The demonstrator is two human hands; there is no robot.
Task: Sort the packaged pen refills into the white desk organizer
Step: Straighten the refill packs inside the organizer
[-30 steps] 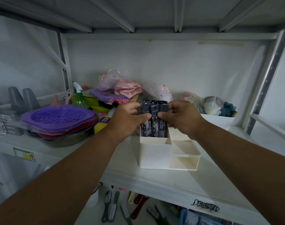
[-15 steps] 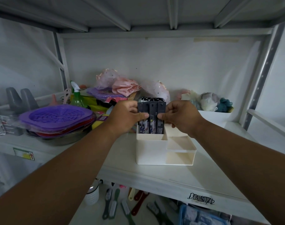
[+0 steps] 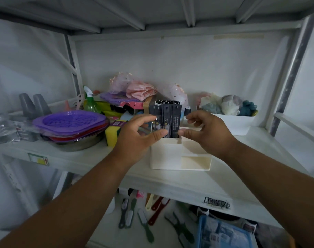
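Observation:
Several dark packaged pen refills stand upright in the tall left compartment of the white desk organizer on the middle shelf. My left hand curves around their left side, its thumb tip in front of the packs and its fingers at their left edge. My right hand curves at their right side. Its thumb tip is beside the rightmost pack and its fingers are a little clear of it. Neither hand closes on the packs. The organizer's lower right trays hold nothing I can see.
A purple strainer stack on a metal bowl sits to the left, next to a yellow sponge and a green spray bottle. Behind are pink bags. A white bin of cloths is at the right. Brushes lie on the shelf below.
Both hands pinched the tops of the refill packs earlier. Now they have slid lower and spread apart, and the packs stand in the organizer on their own.

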